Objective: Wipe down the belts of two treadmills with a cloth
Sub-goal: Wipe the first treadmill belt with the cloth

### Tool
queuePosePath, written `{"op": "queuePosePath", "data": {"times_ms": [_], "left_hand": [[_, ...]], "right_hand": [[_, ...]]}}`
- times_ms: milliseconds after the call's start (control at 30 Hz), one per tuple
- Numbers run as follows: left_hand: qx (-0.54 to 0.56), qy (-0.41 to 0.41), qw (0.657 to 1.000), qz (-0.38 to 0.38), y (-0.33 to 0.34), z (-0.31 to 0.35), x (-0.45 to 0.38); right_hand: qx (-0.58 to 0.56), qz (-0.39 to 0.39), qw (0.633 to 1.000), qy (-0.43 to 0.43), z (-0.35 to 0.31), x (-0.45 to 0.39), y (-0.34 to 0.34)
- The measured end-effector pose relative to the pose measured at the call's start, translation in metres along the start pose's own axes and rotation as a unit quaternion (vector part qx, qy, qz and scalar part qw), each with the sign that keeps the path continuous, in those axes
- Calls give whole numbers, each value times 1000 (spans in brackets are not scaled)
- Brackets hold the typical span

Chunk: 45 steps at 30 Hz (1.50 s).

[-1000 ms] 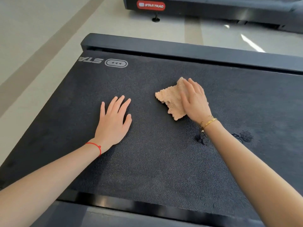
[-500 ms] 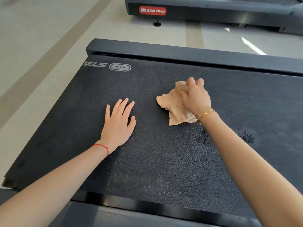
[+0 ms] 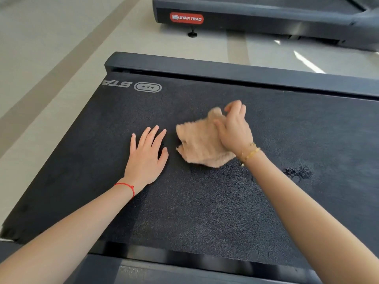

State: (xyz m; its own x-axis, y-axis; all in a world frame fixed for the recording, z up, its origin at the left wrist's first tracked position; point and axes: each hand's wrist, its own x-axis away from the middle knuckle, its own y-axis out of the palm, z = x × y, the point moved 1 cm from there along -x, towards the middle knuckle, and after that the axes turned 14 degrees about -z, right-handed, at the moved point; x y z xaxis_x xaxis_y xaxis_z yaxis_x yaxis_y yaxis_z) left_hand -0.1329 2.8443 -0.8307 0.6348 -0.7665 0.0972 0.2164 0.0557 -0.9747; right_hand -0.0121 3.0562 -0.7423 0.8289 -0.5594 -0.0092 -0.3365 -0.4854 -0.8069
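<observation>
A black textured treadmill belt (image 3: pixel 184 212) fills most of the view. A crumpled beige cloth (image 3: pixel 200 143) lies on it near the middle. My right hand (image 3: pixel 233 128) grips the cloth's right side, fingers curled and lifted at the far edge. My left hand (image 3: pixel 146 156) rests flat on the belt just left of the cloth, fingers spread and straight. Dark wet patches (image 3: pixel 295 173) mark the belt right of my right wrist.
The treadmill's dark end rail (image 3: pixel 235 68) crosses behind the belt. A second treadmill (image 3: pixel 266 15) with a red Star Trac label stands beyond a strip of pale floor (image 3: pixel 51 58). A dark side rail (image 3: pixel 184 271) runs along the near edge.
My right hand went from lying flat on the cloth to curling round it and bunching it up, pulling it slightly nearer. My left hand stayed flat on the belt.
</observation>
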Motion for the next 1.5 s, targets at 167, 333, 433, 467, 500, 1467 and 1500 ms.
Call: {"op": "queuePosePath", "data": {"times_ms": [167, 333, 433, 467, 500, 1467, 1500], "left_hand": [[1, 0, 1000, -3, 2, -1, -1], [-1, 1, 1000, -2, 2, -1, 0], [-4, -1, 1000, -2, 2, 0, 1], [-4, -3, 1000, -4, 1, 0, 1], [-3, -5, 1000, -8, 1, 0, 1], [-21, -14, 999, -23, -3, 2, 3], [-21, -15, 999, -25, -3, 2, 2]], "right_hand": [[242, 3, 970, -9, 45, 23, 26], [262, -156, 938, -165, 34, 38, 41], [273, -189, 937, -109, 42, 36, 54], [264, -181, 943, -91, 45, 31, 55], [256, -172, 948, -75, 46, 24, 55], [221, -132, 949, -180, 39, -80, 60], [232, -114, 950, -175, 48, -89, 53]]}}
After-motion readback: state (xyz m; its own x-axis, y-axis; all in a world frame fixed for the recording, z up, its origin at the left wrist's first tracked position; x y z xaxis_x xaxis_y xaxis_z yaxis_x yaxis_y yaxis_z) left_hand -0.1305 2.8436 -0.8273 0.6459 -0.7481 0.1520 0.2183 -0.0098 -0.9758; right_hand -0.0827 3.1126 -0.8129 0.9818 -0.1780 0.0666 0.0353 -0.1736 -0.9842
